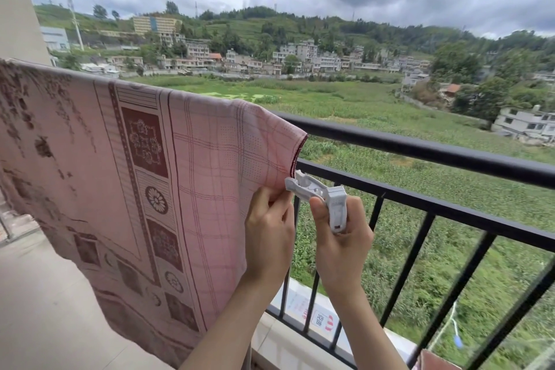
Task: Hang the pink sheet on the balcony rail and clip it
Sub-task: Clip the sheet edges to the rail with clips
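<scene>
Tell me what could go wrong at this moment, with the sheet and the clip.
1. The right hand holds the white clip just beside the open railing; if it slips, it may fall outside.
2. The left hand pinches only the sheet edge, so the clip may bite thin cloth and not the bar, leaving the sheet loose in wind.

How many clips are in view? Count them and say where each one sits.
1. The white clip is gripped in the right hand, its jaws at the pink sheet edge pinched by the left hand. Others may hide behind the sheet.

No legible text; sticker [322, 321] on ledge too blurred.
</scene>
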`<state>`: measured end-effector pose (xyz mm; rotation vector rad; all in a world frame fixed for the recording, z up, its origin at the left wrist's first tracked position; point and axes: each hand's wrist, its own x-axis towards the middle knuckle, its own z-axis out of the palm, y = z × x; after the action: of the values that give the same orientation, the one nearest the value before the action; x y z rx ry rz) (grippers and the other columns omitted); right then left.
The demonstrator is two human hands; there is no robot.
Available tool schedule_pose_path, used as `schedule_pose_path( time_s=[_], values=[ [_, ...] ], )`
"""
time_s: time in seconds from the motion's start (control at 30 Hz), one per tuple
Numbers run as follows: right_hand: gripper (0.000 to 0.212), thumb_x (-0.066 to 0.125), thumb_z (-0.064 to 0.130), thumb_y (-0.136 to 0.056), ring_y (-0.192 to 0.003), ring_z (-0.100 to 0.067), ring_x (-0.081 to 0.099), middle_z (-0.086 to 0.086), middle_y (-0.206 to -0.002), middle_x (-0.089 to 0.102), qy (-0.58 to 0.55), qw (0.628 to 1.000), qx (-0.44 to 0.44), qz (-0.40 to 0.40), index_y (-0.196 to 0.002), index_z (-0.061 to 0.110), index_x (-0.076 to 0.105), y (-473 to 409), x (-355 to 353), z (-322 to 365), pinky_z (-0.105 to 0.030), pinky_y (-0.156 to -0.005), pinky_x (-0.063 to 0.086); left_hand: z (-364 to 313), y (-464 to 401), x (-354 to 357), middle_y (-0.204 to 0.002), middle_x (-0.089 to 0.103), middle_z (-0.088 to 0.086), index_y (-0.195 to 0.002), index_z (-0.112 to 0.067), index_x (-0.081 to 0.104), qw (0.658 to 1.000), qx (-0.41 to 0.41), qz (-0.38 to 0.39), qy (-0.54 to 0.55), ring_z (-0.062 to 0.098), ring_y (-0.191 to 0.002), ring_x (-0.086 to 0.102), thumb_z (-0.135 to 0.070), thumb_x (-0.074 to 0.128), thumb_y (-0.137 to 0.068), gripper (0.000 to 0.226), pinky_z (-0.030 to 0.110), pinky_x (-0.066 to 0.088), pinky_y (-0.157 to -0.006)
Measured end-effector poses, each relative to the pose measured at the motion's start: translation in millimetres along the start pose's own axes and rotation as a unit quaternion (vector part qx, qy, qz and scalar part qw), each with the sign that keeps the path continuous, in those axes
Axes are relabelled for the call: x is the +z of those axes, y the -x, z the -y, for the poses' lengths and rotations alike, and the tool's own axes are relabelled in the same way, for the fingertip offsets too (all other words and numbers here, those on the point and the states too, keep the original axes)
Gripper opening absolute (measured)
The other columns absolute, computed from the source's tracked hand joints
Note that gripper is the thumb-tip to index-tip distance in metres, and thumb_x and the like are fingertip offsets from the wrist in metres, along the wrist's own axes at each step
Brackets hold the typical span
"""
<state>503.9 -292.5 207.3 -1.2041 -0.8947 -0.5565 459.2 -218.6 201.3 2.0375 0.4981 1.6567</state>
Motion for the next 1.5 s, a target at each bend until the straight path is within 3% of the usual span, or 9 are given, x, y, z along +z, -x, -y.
schedule_pose_path(
  time_s=[0.23, 0.63, 0.83, 1.03, 1.1, 1.2, 1.33, 1.4, 1.5],
  values=[
    [0.034, 0.055, 0.053, -0.084, -0.049, -0.005, 0.028, 0.013, -0.058, 0.041, -0.006, 0.999, 0.049, -0.010, -0.069, 0.025, 0.042, -5, 6, 0, -0.028, -0.044, 0.027, -1, 3, -4, -0.079, 0.063, 0.006, -0.098, -0.006, 0.072, 1.000, 0.026, -0.013, -0.001, 0.018, -0.068, 0.063, -0.014, 0.050, -0.086, 0.026, 0.021, 0.048, -0.066],
    [0.035, 0.065, 0.041, -0.078, -0.048, -0.004, 0.037, 0.014, -0.057, 0.044, 0.031, 0.995, 0.091, 0.005, -0.070, 0.015, 0.042, -1, 5, 1, -0.014, -0.046, 0.029, 2, 5, -4, -0.079, 0.066, 0.007, -0.091, -0.001, 0.072, 0.999, 0.028, -0.025, -0.008, 0.016, -0.065, 0.062, -0.001, 0.064, -0.078, 0.015, 0.020, 0.049, -0.066],
    [0.031, 0.062, 0.026, -0.083, -0.047, -0.001, 0.031, 0.012, -0.056, 0.035, 0.003, 0.996, 0.088, 0.012, -0.067, 0.025, 0.036, -3, 8, 4, -0.014, -0.046, 0.026, 6, 6, -3, -0.080, 0.064, 0.005, -0.092, -0.003, 0.071, 0.999, 0.039, -0.019, -0.010, 0.012, -0.068, 0.058, 0.002, 0.064, -0.079, 0.016, 0.020, 0.048, -0.066],
    [0.030, 0.061, 0.042, -0.075, -0.047, -0.001, 0.035, 0.010, -0.056, 0.040, -0.006, 0.990, 0.137, 0.041, -0.070, 0.019, 0.044, 0, 9, -1, -0.014, -0.048, 0.031, 9, 6, -5, -0.083, 0.063, 0.005, -0.096, -0.003, 0.070, 0.999, 0.030, -0.030, 0.011, 0.004, -0.074, 0.054, -0.009, 0.058, -0.084, 0.017, 0.006, 0.043, -0.072],
    [0.044, 0.064, 0.046, -0.070, -0.051, -0.002, 0.039, 0.009, -0.060, 0.049, -0.031, 0.985, 0.153, 0.074, -0.083, 0.005, 0.056, 0, 5, -3, -0.016, -0.053, 0.037, 7, 10, -8, -0.087, 0.060, 0.004, -0.099, -0.004, 0.066, 0.999, 0.027, -0.021, 0.043, -0.001, -0.080, 0.050, -0.010, 0.057, -0.084, 0.019, 0.001, 0.039, -0.076],
    [0.072, 0.066, 0.046, -0.070, -0.057, 0.001, 0.045, 0.003, -0.072, 0.060, -0.062, 0.976, 0.174, 0.118, -0.111, -0.011, 0.053, 10, -7, -14, -0.017, -0.062, 0.044, 14, 29, -13, -0.095, 0.052, -0.004, -0.109, -0.019, 0.052, 0.997, 0.007, 0.029, 0.075, 0.000, -0.088, 0.049, -0.019, 0.057, -0.086, 0.023, 0.008, 0.040, -0.081],
    [0.043, 0.054, 0.057, -0.080, -0.053, -0.014, 0.047, -0.011, -0.065, 0.054, 0.001, 0.961, 0.240, 0.140, -0.089, 0.014, 0.058, 60, -20, -42, -0.022, -0.054, 0.039, 55, 78, -21, -0.099, 0.047, -0.008, -0.111, -0.025, 0.045, 0.994, -0.079, 0.057, 0.041, 0.007, -0.094, 0.050, -0.014, 0.067, -0.080, 0.040, 0.008, 0.037, -0.087],
    [0.018, 0.055, 0.036, -0.090, -0.052, -0.008, 0.047, -0.008, -0.064, 0.051, 0.013, 0.941, 0.304, 0.151, -0.094, 0.019, 0.057, 94, -22, -62, -0.016, -0.052, 0.038, 78, 103, -24, -0.099, 0.046, -0.005, -0.111, -0.020, 0.045, 0.987, -0.135, 0.084, -0.006, 0.013, -0.095, 0.050, -0.006, 0.069, -0.079, 0.043, 0.007, 0.035, -0.084],
    [0.002, 0.053, 0.015, -0.092, -0.053, 0.001, 0.049, -0.001, -0.066, 0.053, 0.039, 0.904, 0.377, 0.196, -0.094, 0.013, 0.054, 138, -18, -88, -0.013, -0.055, 0.037, 98, 131, -29, -0.096, 0.045, -0.002, -0.105, -0.008, 0.049, 0.970, -0.216, 0.086, -0.071, 0.025, -0.092, 0.051, -0.002, 0.070, -0.076, 0.037, 0.017, 0.034, -0.078]
  ],
)
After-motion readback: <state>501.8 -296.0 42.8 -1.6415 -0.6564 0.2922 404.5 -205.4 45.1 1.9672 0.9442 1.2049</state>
